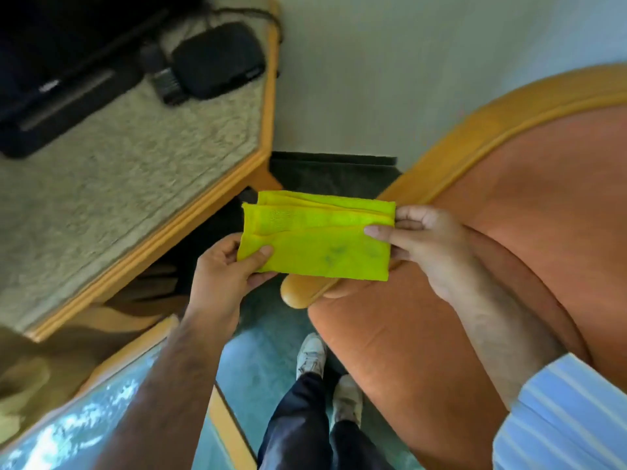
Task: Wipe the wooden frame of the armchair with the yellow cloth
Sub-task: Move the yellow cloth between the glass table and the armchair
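Note:
A folded yellow cloth [315, 237] is held flat between both hands in the middle of the view. My left hand [225, 266] pinches its left edge, thumb on top. My right hand [424, 242] grips its right edge. The cloth hovers just above the rounded front end of the armchair's wooden armrest [300, 293]. The wooden frame [492, 127] curves up and to the right around the orange upholstery [509, 232]. Part of the armrest is hidden under the cloth.
A wood-edged table with a speckled beige top [118, 184] stands at the left, carrying a black TV base [61, 96] and a black box [217, 59]. A glass-topped table [84, 418] lies at the lower left. My feet [325, 374] stand on green carpet beside the chair.

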The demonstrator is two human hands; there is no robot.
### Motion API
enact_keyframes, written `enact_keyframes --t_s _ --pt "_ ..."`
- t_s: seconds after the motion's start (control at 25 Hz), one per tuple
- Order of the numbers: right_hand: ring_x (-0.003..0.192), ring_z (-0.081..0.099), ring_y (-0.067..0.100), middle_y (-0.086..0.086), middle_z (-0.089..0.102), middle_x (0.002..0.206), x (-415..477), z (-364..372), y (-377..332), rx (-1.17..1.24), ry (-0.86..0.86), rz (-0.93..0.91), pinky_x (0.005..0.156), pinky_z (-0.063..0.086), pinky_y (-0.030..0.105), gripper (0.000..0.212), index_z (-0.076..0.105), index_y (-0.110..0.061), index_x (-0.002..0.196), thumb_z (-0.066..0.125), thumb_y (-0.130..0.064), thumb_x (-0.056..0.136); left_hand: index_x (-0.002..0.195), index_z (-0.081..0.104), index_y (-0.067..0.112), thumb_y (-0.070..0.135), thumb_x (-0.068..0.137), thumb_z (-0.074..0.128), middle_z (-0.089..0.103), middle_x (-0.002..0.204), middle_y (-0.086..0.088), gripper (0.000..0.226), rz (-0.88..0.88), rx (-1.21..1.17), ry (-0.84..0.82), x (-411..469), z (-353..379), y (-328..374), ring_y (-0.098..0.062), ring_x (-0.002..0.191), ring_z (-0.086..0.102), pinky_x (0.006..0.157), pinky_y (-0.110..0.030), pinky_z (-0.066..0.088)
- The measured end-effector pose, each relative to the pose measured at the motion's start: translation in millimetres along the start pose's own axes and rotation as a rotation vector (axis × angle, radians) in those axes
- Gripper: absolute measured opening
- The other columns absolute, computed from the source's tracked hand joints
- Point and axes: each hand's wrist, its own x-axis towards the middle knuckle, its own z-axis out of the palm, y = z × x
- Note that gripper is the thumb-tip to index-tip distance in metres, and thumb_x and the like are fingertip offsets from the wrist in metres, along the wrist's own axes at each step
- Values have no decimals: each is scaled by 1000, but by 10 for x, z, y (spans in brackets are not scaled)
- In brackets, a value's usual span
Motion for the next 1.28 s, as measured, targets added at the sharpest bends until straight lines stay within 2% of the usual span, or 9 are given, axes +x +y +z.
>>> enact_keyframes --t_s 0.16,0.36,0.52,0.64,0.76,0.84,1.0,1.12,1.28 --pt "92 79 16 6 81 102 175 1027 83 -161 -271 35 74 65 22 23 74 -11 110 76 -2 89 117 70 7 5 94 70 82 109 -7 23 -19 -107 227 -178 -1048 -186 -21 99 79 80 -29 66" --pt "81 76 8 5 77 98 143 2222 508 -292 -520 127 74 64 19 25 69 -1 116 69 8 92 107 73 10 -3 95 64 83 93 -4 20 -39 -204 413 -531 -2168 -672 -19 86 80 72 -24 65" --pt "76 75 7 13 77 97 65 3118 1213 -421 -666 191 70 64 18 20 71 -4 105 72 8 90 114 71 4 -6 94 64 77 99 -14 24 -82 -266 644 -805 -2907 -1321 -24 88 76 71 -23 65" --pt "84 76 22 17 79 99 81 3586 1880 -559 -611 151 68 66 22 27 74 2 113 79 4 86 109 71 -1 -7 91 68 72 97 -21 19 -159 -271 787 -870 -3259 -1872 -30 87 71 67 -21 64" --pt "96 78 35 16 81 96 118 3970 2480 -786 -554 34 88 65 51 27 78 -1 107 86 -6 82 105 72 -5 -5 89 73 70 93 -19 16 -246 -189 894 -757 -3553 -2367 -33 85 70 62 -20 63" --pt "96 77 39 22 81 99 140 4129 2739 -866 -542 4 90 61 58 29 79 1 103 89 -10 79 105 73 -4 -1 87 77 70 88 -14 19 -284 -115 927 -645 -3741 -2567 -33 83 71 60 -24 64" --pt "88 78 33 18 82 95 184 4404 3079 -1010 -464 -93 85 63 47 32 81 -3 97 94 -20 74 95 78 10 15 82 83 79 90 -16 15 -413 226 927 -399 -4028 -2886 -35 84 77 81 -49 66" --pt "87 76 30 16 82 93 208 4491 3151 -1062 -428 -123 81 61 39 29 79 -5 95 92 -21 76 92 77 13 28 82 81 80 91 -17 19 -500 427 948 -281 -4028 -2926 -36 89 76 82 -41 62" --pt "92 72 34 16 78 98 207 4523 3219 -1296 -454 -172 77 62 42 35 75 -6 96 86 -37 83 85 66 16 36 86 78 76 98 -16 23 -586 646 911 -206 -3966 -2962 -40 98 70 72 -34 43"
